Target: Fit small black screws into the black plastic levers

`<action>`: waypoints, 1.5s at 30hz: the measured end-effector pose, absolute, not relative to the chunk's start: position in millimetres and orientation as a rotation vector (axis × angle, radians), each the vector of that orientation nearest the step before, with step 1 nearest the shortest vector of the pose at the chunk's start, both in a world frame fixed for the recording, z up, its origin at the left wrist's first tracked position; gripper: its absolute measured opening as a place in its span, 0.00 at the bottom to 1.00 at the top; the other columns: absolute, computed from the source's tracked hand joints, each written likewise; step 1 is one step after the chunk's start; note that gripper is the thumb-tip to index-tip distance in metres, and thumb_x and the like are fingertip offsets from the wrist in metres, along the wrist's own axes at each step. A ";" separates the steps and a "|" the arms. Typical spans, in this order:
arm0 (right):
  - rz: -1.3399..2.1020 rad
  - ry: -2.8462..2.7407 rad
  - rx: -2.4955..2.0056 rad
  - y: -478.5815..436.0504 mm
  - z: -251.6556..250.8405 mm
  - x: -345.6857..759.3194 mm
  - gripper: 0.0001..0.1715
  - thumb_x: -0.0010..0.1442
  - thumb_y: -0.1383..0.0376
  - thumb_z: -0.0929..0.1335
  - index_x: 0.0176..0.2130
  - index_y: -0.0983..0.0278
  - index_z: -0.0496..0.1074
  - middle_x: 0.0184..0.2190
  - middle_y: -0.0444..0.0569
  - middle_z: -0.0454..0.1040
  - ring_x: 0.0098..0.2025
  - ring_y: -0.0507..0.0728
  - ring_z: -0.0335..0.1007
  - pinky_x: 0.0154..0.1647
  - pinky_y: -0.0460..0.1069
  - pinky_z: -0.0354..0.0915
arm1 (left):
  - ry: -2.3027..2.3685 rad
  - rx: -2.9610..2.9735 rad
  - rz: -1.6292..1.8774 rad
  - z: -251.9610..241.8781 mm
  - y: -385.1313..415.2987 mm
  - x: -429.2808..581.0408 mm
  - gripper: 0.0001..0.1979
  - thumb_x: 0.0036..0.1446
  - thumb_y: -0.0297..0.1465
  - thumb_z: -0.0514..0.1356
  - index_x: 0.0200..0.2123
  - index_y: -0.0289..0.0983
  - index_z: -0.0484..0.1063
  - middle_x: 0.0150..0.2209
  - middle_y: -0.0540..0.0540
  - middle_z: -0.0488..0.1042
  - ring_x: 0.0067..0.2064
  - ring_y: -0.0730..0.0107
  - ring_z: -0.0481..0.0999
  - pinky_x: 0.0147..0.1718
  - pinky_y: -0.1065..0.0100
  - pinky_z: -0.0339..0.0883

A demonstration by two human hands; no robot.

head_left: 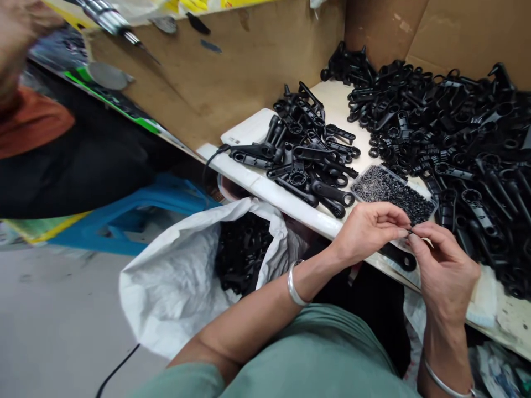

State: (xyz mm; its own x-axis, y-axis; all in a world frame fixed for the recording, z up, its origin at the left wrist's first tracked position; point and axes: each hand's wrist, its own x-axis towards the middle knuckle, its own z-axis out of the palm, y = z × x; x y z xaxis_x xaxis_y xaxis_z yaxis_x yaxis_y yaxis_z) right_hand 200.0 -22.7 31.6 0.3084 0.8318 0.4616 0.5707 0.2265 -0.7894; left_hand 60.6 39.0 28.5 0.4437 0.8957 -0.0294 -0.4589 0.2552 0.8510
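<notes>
My left hand [373, 229] and my right hand [446, 265] meet at the table's front edge, fingertips pinched together. Between them is a small black piece [410, 229], mostly covered by the fingers, so its exact kind cannot be made out. Just below the hands a black plastic arm with a ring end [399, 257] lies at the edge. Right behind the fingers stands a clear shallow tray [435, 208] full of tiny dark and grey parts, perhaps screws.
Black lever-like plastic parts lie in a heap [311, 155] to the left and a larger pile [448, 121] to the right. A white sack [174, 287] holding black parts stands below the table. Across a cardboard partition [265, 61], a co-worker's hand [29, 27] is near a screwdriver [110, 21].
</notes>
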 end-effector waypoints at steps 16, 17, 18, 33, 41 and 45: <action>-0.088 -1.624 -1.545 -34.7 33.9 197.1 0.05 0.63 0.66 0.70 0.38 0.62 0.79 0.33 0.47 0.81 0.32 0.53 0.77 0.37 0.48 0.73 | 0.708 1.075 1.050 30.0 28.0 61.0 0.03 0.49 0.21 0.66 0.28 0.32 0.77 0.29 0.50 0.78 0.32 0.77 0.77 0.37 0.74 0.72; -0.131 -1.657 -1.544 -34.4 35.0 197.5 0.05 0.63 0.67 0.70 0.38 0.62 0.79 0.32 0.47 0.81 0.31 0.53 0.77 0.37 0.48 0.73 | 0.710 1.069 1.045 30.2 27.9 61.3 0.03 0.48 0.20 0.66 0.28 0.32 0.77 0.29 0.50 0.78 0.32 0.77 0.76 0.37 0.75 0.72; -0.172 -1.696 -1.534 -33.7 36.0 198.6 0.05 0.63 0.68 0.70 0.38 0.62 0.78 0.32 0.47 0.82 0.31 0.53 0.77 0.37 0.48 0.73 | 0.711 1.062 1.037 30.3 28.1 61.6 0.03 0.48 0.20 0.66 0.28 0.32 0.77 0.29 0.50 0.78 0.32 0.77 0.76 0.37 0.75 0.72; -0.157 -1.707 -1.705 -42.8 33.5 236.6 0.05 0.62 0.63 0.71 0.36 0.60 0.79 0.30 0.44 0.81 0.28 0.55 0.76 0.31 0.49 0.70 | 0.742 2.308 0.872 31.8 24.9 36.2 0.07 0.62 0.23 0.60 0.43 0.36 0.75 0.48 0.44 0.80 0.52 0.64 0.79 0.50 0.65 0.73; -0.065 -1.826 -1.749 -68.9 29.2 238.1 0.07 0.63 0.65 0.69 0.32 0.61 0.76 0.25 0.43 0.78 0.24 0.51 0.72 0.28 0.46 0.69 | 0.811 2.563 0.631 3.7 17.4 36.1 0.12 0.64 0.18 0.51 0.40 0.35 0.73 0.39 0.45 0.80 0.43 0.69 0.79 0.44 0.67 0.73; -0.041 -1.883 -1.717 -72.0 25.9 230.5 0.06 0.64 0.67 0.69 0.34 0.62 0.75 0.26 0.44 0.78 0.26 0.52 0.74 0.28 0.46 0.69 | 0.853 2.535 0.734 -1.1 11.0 35.8 0.12 0.65 0.17 0.51 0.39 0.35 0.72 0.39 0.45 0.79 0.43 0.68 0.78 0.45 0.68 0.74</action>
State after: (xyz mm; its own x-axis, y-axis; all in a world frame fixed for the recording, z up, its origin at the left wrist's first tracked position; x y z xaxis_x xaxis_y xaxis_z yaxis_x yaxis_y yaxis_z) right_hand 230.5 -72.0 25.9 0.0005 0.9015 0.4329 0.9195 0.1697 -0.3545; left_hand 35.8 11.0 -1.1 0.6820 0.6384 0.3568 0.4481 -0.7503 0.4860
